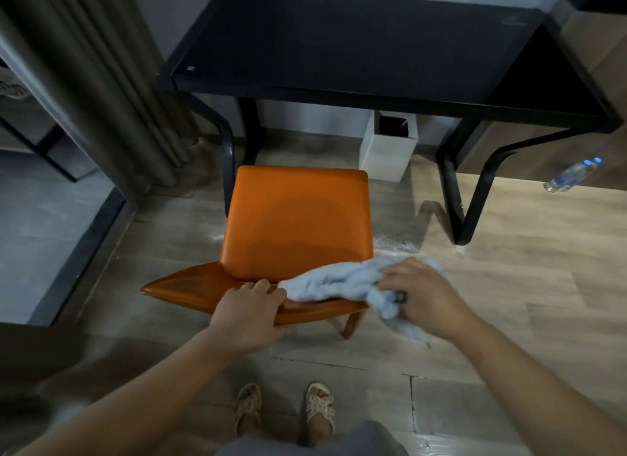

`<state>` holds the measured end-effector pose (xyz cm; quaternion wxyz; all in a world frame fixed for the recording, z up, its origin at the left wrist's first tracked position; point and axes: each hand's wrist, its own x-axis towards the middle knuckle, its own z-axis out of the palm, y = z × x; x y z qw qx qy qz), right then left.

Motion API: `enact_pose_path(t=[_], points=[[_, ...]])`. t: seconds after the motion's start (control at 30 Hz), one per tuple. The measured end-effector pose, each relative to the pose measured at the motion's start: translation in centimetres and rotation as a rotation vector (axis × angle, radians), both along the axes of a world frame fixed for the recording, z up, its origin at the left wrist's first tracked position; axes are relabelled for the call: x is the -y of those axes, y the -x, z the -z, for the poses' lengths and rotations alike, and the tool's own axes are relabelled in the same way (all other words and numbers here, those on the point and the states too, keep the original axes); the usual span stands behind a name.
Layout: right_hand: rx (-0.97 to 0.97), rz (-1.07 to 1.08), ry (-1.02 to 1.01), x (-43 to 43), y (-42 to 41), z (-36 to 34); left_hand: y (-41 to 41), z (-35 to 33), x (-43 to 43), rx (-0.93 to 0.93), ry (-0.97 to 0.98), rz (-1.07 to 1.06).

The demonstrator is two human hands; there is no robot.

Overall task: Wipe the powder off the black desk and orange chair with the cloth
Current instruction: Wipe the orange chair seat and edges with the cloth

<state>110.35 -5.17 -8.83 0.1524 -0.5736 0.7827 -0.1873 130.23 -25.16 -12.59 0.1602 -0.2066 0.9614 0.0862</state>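
Note:
An orange chair (295, 218) stands in front of the black desk (339, 45), its backrest nearest to me. My left hand (249, 315) grips the top edge of the backrest near its middle. A light blue cloth (339, 281) lies bunched on the right part of the backrest, and my right hand (424, 294) holds it there, fingers curled over the fabric. White powder (395, 243) lies on the floor just right of the seat. The desk top looks dark with a small white speck near its front left corner.
A white bin (386, 153) stands under the desk. A plastic water bottle (571, 175) lies on the floor at the right by the desk leg. Grey curtains (101, 82) hang at the left. My sandalled feet (285, 408) stand behind the chair.

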Motion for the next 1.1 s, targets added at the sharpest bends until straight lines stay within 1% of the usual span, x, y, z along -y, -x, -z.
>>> enact_pose_path(t=[0.1,0.17,0.23,0.27,0.33,0.4,0.47,0.53,0.57,0.6,0.67,0.7,0.73,0.77,0.8,0.83,0.87,0.9,0.93,1.0,1.03,1.1], points=[[-0.046,0.092,0.088,-2.5,2.1,-0.4,0.3,0.0,0.0,0.025,-0.010,-0.012],[-0.073,0.041,0.125,-1.4,1.1,-0.2,0.5,0.0,-0.1,0.055,-0.022,-0.028],[-0.076,-0.045,0.103,0.4,-0.4,0.2,0.9,-0.1,-0.1,0.099,-0.054,-0.031],[-0.048,-0.066,0.068,0.9,-0.9,0.4,1.1,-0.2,-0.1,0.120,-0.071,-0.028],[0.018,-0.030,0.018,0.8,-0.1,0.8,1.5,-0.5,0.0,0.155,-0.111,-0.020],[0.104,0.040,0.057,-0.8,1.5,1.3,1.6,-0.8,0.3,0.185,-0.154,-0.015],[0.225,0.203,0.120,-2.8,2.7,1.3,1.5,-0.9,0.5,0.216,-0.179,-0.015],[0.288,0.445,0.139,-4.3,3.6,1.2,1.4,-0.9,0.6,0.253,-0.191,-0.019],[0.345,0.563,0.138,-4.8,4.0,1.2,1.4,-1.0,0.6,0.274,-0.196,-0.020],[0.433,0.684,0.181,-5.2,4.4,1.2,1.4,-1.0,0.7,0.289,-0.207,-0.027],[0.634,0.909,0.384,-5.1,5.1,0.9,1.6,-1.2,0.8,0.313,-0.263,-0.072],[0.703,0.989,0.494,-4.9,5.4,0.3,1.9,-1.2,0.9,0.325,-0.296,-0.093],[0.718,1.034,0.595,-4.7,5.7,-0.4,2.1,-1.3,1.0,0.336,-0.329,-0.102],[0.683,1.042,0.680,-4.4,6.1,-1.0,2.3,-1.4,1.1,0.353,-0.366,-0.104],[0.580,1.008,0.716,-4.0,6.6,-1.4,2.6,-1.6,1.3,0.370,-0.417,-0.110],[0.425,0.934,0.657,-3.5,7.2,-1.7,3.0,-1.7,1.4,0.380,-0.495,-0.131],[0.235,0.863,0.489,-3.0,7.8,-1.7,3.3,-1.9,1.5,0.378,-0.588,-0.165],[0.109,0.811,0.301,-2.4,8.2,-1.7,3.7,-2.1,1.6,0.360,-0.684,-0.214],[0.079,0.805,0.224,-1.7,8.7,-1.5,4.1,-2.2,1.7,0.340,-0.758,-0.251],[0.199,0.846,0.328,0.5,9.2,-2.0,5.1,-2.1,1.9,0.337,-0.811,-0.272],[0.281,0.888,0.416,1.8,9.4,-2.7,5.6,-1.9,1.9,0.352,-0.800,-0.263],[0.513,1.020,0.637,4.3,10.4,-4.1,6.7,-1.2,2.0,0.381,-0.731,-0.229]])
